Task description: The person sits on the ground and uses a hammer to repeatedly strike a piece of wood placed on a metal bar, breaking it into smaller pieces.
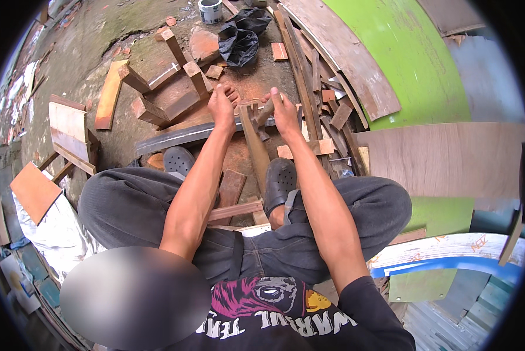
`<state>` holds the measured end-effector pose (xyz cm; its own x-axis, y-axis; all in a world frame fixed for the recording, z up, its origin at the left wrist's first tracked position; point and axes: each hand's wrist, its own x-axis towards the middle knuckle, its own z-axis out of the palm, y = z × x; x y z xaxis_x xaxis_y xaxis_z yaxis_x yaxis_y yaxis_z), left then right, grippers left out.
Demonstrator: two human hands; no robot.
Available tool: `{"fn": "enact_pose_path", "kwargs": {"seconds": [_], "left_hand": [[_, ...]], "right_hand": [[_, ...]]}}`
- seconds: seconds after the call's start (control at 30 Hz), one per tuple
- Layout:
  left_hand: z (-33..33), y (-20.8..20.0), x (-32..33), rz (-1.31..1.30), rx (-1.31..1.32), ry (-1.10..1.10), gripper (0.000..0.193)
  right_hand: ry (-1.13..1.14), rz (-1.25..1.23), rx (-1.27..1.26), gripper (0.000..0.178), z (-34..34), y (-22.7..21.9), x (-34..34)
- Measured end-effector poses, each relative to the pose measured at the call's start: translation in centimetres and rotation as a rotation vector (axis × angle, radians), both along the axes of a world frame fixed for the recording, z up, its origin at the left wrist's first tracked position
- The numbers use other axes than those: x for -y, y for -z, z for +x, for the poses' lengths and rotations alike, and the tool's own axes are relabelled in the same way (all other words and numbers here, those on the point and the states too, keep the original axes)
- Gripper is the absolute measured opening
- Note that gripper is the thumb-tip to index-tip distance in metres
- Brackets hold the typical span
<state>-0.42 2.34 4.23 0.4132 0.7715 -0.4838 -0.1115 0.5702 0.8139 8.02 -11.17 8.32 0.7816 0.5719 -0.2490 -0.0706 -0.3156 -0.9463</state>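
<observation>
In front of me, between my feet, my right hand (283, 114) is wrapped round the wooden handle of a hammer (266, 111). The hammer's dark head hangs over the upper end of a long wooden board (254, 149); whether they touch I cannot tell. To its left my left hand (221, 109) is held up with curled fingers, and what they hold, if anything, is too small to make out. Beneath that hand runs a dark grey plank (178, 139). Just beyond stands a wooden frame (183, 104) with several short upright legs.
Scrap wood (339, 117) lies to the right, beside a long bare panel (356, 64) and a green sheet (417, 64). Black plastic bags (239, 44) and a grey-white bucket (210, 10) are at the far side. A small wooden stand (69, 137) is on the left.
</observation>
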Motion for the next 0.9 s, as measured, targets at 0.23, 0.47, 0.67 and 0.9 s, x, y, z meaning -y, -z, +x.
{"fn": "enact_pose_path", "kwargs": {"seconds": [0.23,0.47,0.67,0.9], "left_hand": [[-0.6,0.6,2.2,0.036,0.005,0.042,0.033],[-4.0,7.1,0.2,0.151,-0.200,-0.004,0.030],[-5.3,9.3,0.9,0.492,-0.544,0.243,0.044],[-3.8,8.5,0.7,0.543,-0.749,0.249,0.048]], "right_hand": [[0.158,0.149,-0.144,0.035,1.6,0.4,-1.1],[0.041,0.150,-0.122,0.029,1.6,1.0,-1.9],[-0.055,0.289,-0.149,0.028,1.8,1.7,-1.6],[-0.180,0.213,-0.239,0.033,2.9,-1.5,-1.7]]}}
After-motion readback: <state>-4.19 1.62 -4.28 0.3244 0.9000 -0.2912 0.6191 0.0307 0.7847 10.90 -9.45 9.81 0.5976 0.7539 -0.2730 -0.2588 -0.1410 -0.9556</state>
